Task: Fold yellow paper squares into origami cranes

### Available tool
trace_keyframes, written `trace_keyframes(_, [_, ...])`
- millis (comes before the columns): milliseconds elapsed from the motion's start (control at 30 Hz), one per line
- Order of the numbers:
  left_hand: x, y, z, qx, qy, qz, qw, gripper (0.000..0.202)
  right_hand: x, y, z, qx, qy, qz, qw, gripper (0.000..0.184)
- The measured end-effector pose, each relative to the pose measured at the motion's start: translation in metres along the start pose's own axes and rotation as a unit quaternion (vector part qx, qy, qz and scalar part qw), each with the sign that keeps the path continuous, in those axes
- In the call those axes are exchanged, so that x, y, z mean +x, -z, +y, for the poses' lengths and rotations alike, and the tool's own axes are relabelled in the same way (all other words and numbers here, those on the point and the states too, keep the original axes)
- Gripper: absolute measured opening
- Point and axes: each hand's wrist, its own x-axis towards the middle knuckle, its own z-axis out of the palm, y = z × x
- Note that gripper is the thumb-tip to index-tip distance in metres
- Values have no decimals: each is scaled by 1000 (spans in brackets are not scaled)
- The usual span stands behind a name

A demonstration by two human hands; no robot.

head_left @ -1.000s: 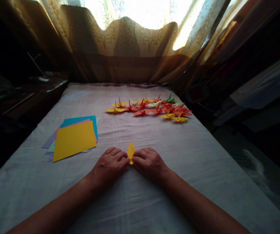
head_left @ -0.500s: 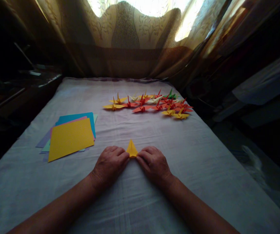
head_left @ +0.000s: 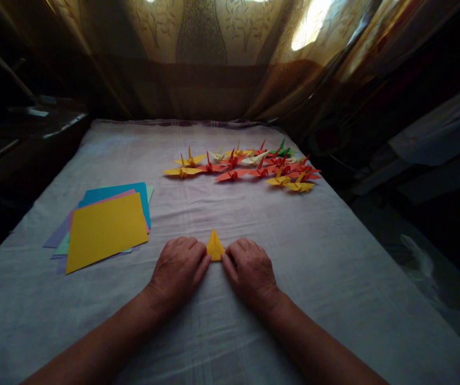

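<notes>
A small folded yellow origami paper (head_left: 215, 248), pointed at the top and straight along its near edge, lies on the cloth between my hands. My left hand (head_left: 181, 267) pinches its left corner, fingers curled and thumb pressed along the side. At the opposite corner my right hand (head_left: 251, 270) grips in the same way, thumb and fingertips closed on the paper. A crease line runs down the middle of the piece. The fingertips under and behind the corners are hidden.
To the left lies a fanned stack of coloured sheets with a yellow sheet (head_left: 107, 230) on top and a blue sheet (head_left: 112, 193) behind. Several folded paper cranes, such as a green crane (head_left: 281, 151), stand at the back right. A curtain (head_left: 201, 88) hangs beyond the cloth-covered surface (head_left: 198, 208).
The paper's near edge now looks straighter and flatter, and both hands stay at its corners. The camera view has tilted down slightly.
</notes>
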Motion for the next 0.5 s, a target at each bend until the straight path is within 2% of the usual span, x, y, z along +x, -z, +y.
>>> trace_keyframes(300, [4,5,-3,-56,18,-38,998,12,-1,-4,1,5,-3,0,1000,18])
trace_keyframes(500, [5,6,-2,-65,28,-52,996,11,-1,-4,-1,49,-22,21,998,5])
